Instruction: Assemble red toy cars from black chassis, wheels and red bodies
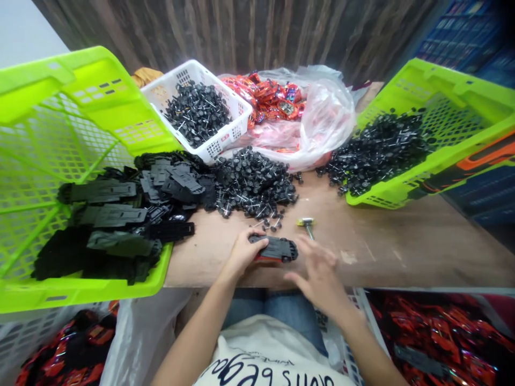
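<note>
Just below the centre of the frame, a toy car [276, 248] lies underside up, its dark grey chassis uppermost and a strip of red body below. The person's left hand [244, 251] grips its left end; the right hand [322, 271], blurred, is open with fingers spread just beside its right end. The two hands are apart; whether a right fingertip touches the car, I cannot tell.

They work over a brown, wood-toned tabletop [362, 262], scuffed with pale marks at centre right. A small yellow-headed tool [306, 223] lies above the right hand. At centre, black wheel-and-axle sets [257, 185] form a loose heap. On the left, a tipped lime-green crate [147, 284] holds dark chassis plates [116, 217]; at upper centre stand a white basket [241, 124] of more axles and a clear plastic bag [332, 115] of shiny red car bodies [261, 99]. At right, another lime-green crate [380, 198] spills axles.

A dark, streaked brown panel [261, 32] fills the top; blue stacked boxes [454, 40] show at upper right
</note>
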`<state>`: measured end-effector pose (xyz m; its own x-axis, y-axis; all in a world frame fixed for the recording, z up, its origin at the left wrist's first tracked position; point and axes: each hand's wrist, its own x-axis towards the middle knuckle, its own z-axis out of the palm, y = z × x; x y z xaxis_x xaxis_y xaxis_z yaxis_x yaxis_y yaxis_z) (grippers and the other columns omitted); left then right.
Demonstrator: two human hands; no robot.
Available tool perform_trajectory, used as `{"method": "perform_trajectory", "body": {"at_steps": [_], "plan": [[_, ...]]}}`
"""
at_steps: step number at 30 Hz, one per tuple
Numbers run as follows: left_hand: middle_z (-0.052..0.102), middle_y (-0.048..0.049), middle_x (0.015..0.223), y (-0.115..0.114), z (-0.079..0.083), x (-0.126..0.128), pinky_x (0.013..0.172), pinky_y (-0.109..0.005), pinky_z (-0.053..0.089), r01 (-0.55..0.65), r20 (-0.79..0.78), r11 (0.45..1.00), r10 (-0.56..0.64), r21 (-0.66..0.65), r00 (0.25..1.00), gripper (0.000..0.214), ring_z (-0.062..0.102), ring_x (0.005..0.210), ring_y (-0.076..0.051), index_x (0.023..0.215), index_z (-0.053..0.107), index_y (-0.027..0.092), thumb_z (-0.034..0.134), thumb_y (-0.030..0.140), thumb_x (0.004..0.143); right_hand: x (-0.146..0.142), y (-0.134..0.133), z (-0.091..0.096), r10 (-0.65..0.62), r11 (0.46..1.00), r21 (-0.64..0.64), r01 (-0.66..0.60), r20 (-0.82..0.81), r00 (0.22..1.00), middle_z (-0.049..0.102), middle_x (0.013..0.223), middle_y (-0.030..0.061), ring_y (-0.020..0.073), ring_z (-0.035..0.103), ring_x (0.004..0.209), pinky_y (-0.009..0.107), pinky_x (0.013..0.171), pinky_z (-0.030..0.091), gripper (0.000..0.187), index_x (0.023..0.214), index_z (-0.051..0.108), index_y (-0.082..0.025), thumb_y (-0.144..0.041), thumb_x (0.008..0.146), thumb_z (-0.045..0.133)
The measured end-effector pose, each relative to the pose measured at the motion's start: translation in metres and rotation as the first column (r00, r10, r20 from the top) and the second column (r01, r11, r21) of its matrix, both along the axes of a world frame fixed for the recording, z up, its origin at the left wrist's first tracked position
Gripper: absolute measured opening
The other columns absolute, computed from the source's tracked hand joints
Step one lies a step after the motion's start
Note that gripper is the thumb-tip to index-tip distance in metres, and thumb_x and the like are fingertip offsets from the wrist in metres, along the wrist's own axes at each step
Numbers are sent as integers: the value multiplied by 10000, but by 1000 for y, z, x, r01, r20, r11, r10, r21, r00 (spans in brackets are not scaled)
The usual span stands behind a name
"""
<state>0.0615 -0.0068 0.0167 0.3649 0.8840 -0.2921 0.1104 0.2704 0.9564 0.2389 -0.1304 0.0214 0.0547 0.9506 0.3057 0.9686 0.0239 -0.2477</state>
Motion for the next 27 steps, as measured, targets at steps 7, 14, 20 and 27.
{"method": "perform_trajectory", "body": {"at_steps": [7, 14, 20, 27], "plan": [[678, -64, 958, -13, -2, -2, 788, -301, 509, 21, 98, 991, -35, 134, 995, 605, 635, 850, -180, 1129, 580, 154, 806, 311, 590, -32, 28, -20, 148, 974, 210, -84, -307, 940, 667, 972, 108, 226, 626, 874, 329, 743, 476, 218, 1095, 547, -166, -220, 896, 477], [699, -38, 812, -7, -12, 0, 693, -273, 520, -31, 26, 982, 27, 184, 999, 424, 635, 732, -172, 974, 660, 126, 768, 340, 624, -36, 32, -17, 129, 991, 81, -105, -414, 901, 644, 1057, 96, 225, 618, 937, 323, 775, 493, 291, 1174, 507, -180, -202, 886, 468], [664, -20, 804, -7, -16, 1, 708, -285, 512, -15, 50, 990, 8, 139, 999, 390, 620, 726, -165, 1009, 630, 125, 721, 271, 659, -30, 40, -12, 270, 959, 12, -282, -332, 904, 611, 1130, 107, 244, 580, 989, 378, 827, 489, 410, 1294, 435, -185, -169, 885, 415], [537, -100, 1189, -4, -4, 0, 949, -358, 438, -72, 38, 915, 62, 397, 997, 656, 548, 1096, -224, 1273, 434, 182, 715, 237, 683, -56, 25, -27, 113, 988, 138, -68, -350, 930, 475, 1325, 129, 288, 461, 1195, 516, 972, 385, 429, 1321, 426, -233, -224, 893, 454]]}}
